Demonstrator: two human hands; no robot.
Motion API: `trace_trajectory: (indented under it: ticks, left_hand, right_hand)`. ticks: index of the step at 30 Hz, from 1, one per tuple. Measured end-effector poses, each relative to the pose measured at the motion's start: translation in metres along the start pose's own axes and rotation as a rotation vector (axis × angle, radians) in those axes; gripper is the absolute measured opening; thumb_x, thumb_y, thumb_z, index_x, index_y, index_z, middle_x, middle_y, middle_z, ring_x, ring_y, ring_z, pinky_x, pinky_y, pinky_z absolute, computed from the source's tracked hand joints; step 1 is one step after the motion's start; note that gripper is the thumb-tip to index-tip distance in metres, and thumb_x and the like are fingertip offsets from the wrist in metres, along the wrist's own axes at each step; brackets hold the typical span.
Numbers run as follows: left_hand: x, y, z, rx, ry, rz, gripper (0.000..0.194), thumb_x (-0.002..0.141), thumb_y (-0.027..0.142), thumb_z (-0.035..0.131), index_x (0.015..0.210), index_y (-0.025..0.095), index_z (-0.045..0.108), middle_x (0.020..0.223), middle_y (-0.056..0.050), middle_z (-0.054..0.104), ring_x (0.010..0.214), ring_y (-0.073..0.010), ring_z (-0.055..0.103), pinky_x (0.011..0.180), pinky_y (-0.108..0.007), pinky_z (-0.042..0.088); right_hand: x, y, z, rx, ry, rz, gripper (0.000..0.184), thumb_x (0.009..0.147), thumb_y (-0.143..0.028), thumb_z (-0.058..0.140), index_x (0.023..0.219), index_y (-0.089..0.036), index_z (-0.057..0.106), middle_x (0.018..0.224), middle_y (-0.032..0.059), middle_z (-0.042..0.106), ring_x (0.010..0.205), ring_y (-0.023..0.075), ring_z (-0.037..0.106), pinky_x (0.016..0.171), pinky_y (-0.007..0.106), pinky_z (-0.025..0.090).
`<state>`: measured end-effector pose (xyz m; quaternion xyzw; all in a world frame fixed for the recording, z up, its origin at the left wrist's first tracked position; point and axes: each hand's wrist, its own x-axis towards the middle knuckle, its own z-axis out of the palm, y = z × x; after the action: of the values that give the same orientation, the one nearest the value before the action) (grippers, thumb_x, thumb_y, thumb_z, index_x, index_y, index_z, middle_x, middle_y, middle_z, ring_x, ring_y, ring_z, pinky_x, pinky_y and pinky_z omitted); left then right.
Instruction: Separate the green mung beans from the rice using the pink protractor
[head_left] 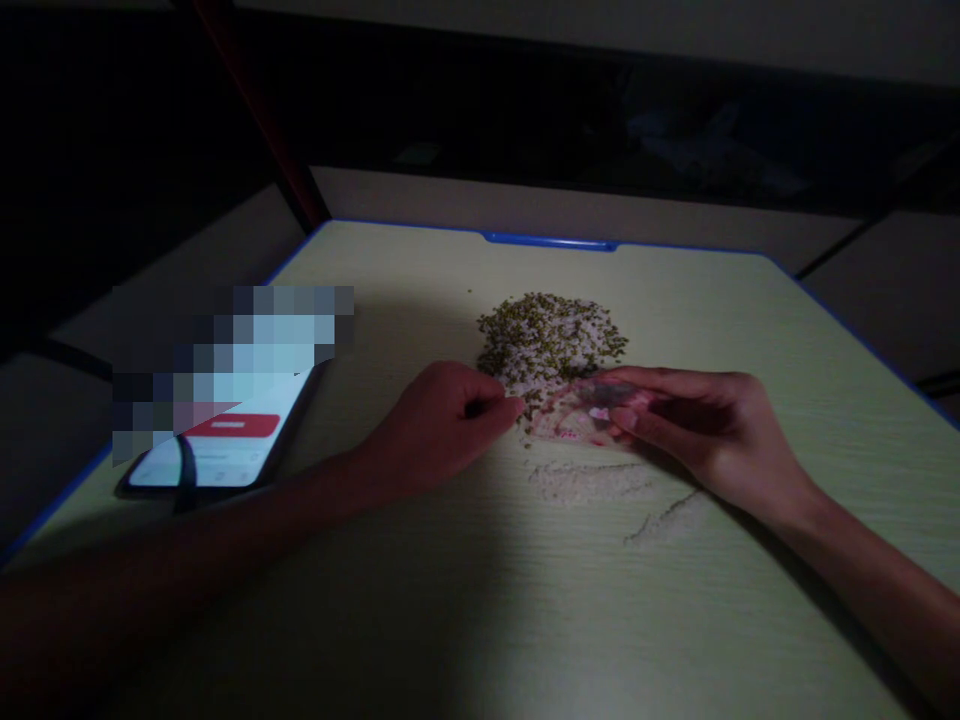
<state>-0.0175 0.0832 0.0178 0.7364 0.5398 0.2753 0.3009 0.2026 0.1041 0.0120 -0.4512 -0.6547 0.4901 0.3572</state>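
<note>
My right hand (712, 425) pinches a small see-through plastic bag (574, 415) with pink print, thumb on the near side and fingers behind it. The bag lies low over the near edge of a pile of mixed green and white grains (551, 335). At the pile's near left edge, my left hand (450, 420) is closed, its thumb and forefinger tips together close to the bag's left end. Whatever those fingertips hold, if anything, is too small to make out. Closer to me, a thin streak of pale grains (589, 482) lies on the table.
The pale wooden table (420, 640) has a blue rim and a blue handle (551, 242) at its far edge. To the left is a lit phone (225, 440), partly blurred out, with a dark cord (185, 470) across its lower end. Surroundings are dim.
</note>
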Motion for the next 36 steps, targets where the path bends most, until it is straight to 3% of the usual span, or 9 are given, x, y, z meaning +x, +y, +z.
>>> trace_trajectory:
  ticks: [21,27,36]
  left_hand:
    - [0.0013,-0.0009,0.0007,-0.014,0.011,0.004,0.037,0.076,0.029,0.043,0.044,0.017,0.026,0.046,0.006,0.020,0.043,-0.0053,0.024,0.042,-0.022,0.015]
    - [0.0001,-0.0004,0.0003,-0.017,0.006,0.002,0.038,0.076,0.029,0.043,0.044,0.017,0.027,0.046,0.006,0.020,0.043,-0.0054,0.024,0.042,-0.022,0.016]
    - [0.0005,-0.0009,0.0000,0.003,0.014,0.012,0.038,0.076,0.028,0.043,0.044,0.017,0.027,0.046,0.006,0.020,0.043,-0.0057,0.025,0.043,-0.022,0.015]
  right_hand:
    - [-0.0016,-0.0019,0.0028,-0.011,-0.070,-0.029,0.027,0.068,-0.017,0.067,0.094,-0.022,0.072,0.067,0.0015,0.069,0.052,0.0087,0.059,0.047,0.017,0.046]
    - [-0.0040,-0.0054,0.0025,-0.017,0.005,-0.002,0.026,0.067,-0.016,0.069,0.092,-0.021,0.073,0.061,0.0003,0.067,0.049,0.0076,0.056,0.044,0.016,0.044]
    - [-0.0042,-0.0044,0.0057,0.115,0.087,0.004,0.025,0.066,-0.015,0.070,0.088,-0.026,0.073,0.061,-0.0016,0.067,0.053,0.0097,0.061,0.054,0.020,0.052]
